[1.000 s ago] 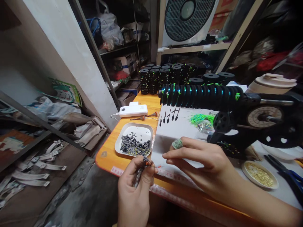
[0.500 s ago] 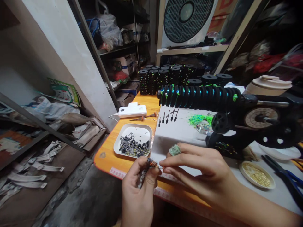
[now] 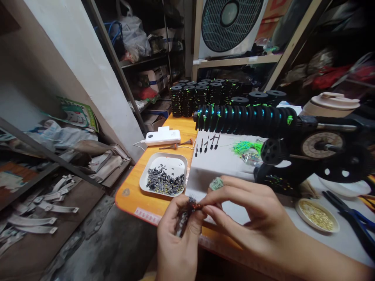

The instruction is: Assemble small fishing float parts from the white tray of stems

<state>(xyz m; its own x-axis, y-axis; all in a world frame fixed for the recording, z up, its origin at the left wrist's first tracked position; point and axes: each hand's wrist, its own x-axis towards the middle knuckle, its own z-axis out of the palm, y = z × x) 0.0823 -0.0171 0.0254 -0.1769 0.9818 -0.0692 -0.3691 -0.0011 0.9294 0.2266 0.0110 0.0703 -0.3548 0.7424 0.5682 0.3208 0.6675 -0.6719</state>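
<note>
My left hand (image 3: 175, 242) is closed around a bundle of small dark pieces with orange tips (image 3: 185, 214), held upright just off the near edge of the orange table (image 3: 133, 193). My right hand (image 3: 249, 218) pinches at the top of that bundle with thumb and forefinger; a green ring (image 3: 216, 183) sits on one finger. Behind the hands lies a white tray (image 3: 164, 173) with several small black parts. A row of black spools with green and blue line (image 3: 246, 119) is threaded on a winding machine (image 3: 310, 156).
Stacks of black spools (image 3: 205, 95) stand at the table's back. A white power bank (image 3: 162, 137), several small black pieces on white paper (image 3: 206, 145), green line (image 3: 244, 147), a dish of gold bits (image 3: 318, 214) and scissors (image 3: 354, 218) lie around. Cluttered shelves stand on the left.
My right hand has closed in from the right onto the top of the bundle. Both hands have shifted slightly right and nearer to me.
</note>
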